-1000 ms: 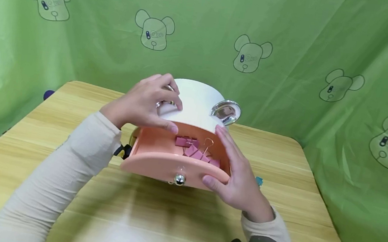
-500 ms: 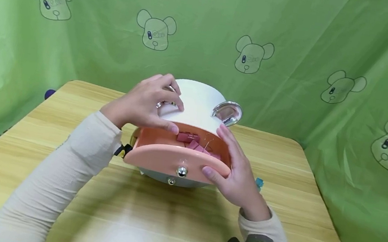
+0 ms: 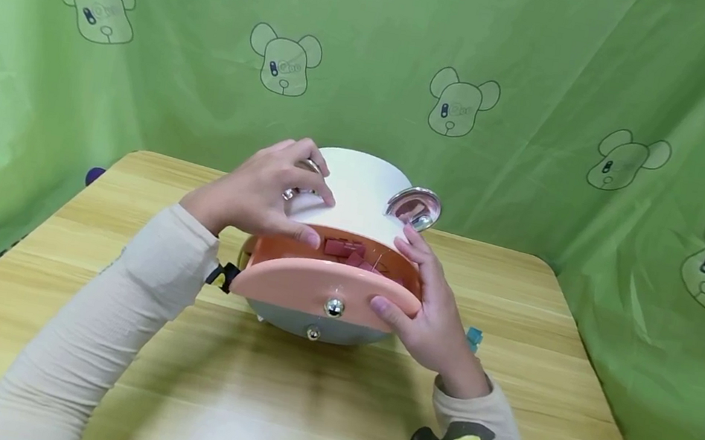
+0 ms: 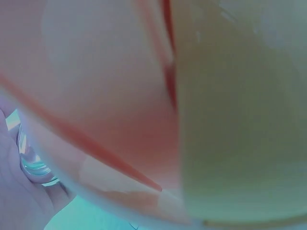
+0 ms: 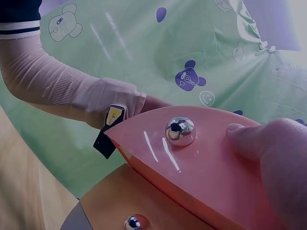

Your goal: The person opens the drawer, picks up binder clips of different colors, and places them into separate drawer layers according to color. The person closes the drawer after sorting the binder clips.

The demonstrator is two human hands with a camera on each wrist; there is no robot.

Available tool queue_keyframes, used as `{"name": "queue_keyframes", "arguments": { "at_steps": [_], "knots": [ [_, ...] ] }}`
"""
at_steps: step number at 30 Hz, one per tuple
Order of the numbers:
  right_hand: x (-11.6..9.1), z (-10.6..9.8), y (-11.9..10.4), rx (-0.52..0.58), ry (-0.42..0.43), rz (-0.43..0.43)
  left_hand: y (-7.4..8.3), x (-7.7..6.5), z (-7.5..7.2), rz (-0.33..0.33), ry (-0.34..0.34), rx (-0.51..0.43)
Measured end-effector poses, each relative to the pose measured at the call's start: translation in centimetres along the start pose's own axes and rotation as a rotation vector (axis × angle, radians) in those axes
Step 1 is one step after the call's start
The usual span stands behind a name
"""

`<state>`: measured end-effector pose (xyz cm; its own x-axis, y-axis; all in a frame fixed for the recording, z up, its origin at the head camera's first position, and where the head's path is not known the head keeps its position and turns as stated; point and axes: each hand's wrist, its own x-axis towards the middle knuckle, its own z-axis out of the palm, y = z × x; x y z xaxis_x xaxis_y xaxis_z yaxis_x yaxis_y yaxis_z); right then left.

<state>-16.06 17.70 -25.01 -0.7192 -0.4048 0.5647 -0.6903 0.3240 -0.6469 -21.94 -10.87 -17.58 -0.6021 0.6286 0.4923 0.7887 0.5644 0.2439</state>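
A storage box with a white curved top (image 3: 360, 187) and silver ears (image 3: 415, 208) stands on the table. Its pink drawer (image 3: 289, 286) is partly out, with a silver knob (image 3: 334, 308) on the front. Inside lie pink binder clips (image 3: 344, 249), partly hidden by the drawer front. My left hand (image 3: 262, 188) grips the box's top around the left ear, thumb along the opening's edge. My right hand (image 3: 434, 310) holds the drawer's right end; its thumb presses the front, and the fingers reach back along the box's side. Below sits a grey drawer (image 3: 317, 325).
A small blue object (image 3: 474, 337) lies behind my right wrist. The wooden table (image 3: 299, 408) extends around the box. Green printed curtains (image 3: 377, 43) hang behind it and at the sides.
The pink drawer has slid further into the box under my right hand, showing more of the grey drawer below and less of the clips. My left hand has stayed on the top.
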Motion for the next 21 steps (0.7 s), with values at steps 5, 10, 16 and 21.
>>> {"name": "queue_keyframes", "arguments": {
  "at_steps": [5, 10, 16, 21],
  "knots": [
    [0.16, 0.01, 0.19, -0.017, 0.008, 0.019, -0.09, -0.04, 0.08, 0.012, 0.000, 0.000],
    [0.33, 0.03, 0.33, -0.024, 0.016, 0.032, -0.10, -0.10, 0.00, 0.019, -0.001, -0.006],
    [0.56, 0.07, 0.61, -0.035, 0.023, 0.021, -0.13, -0.11, -0.15, 0.000, -0.020, -0.007],
    [0.70, 0.12, 0.82, -0.054, 0.027, 0.010, -0.16, -0.07, -0.22, -0.002, -0.025, -0.003]
  ]
}}
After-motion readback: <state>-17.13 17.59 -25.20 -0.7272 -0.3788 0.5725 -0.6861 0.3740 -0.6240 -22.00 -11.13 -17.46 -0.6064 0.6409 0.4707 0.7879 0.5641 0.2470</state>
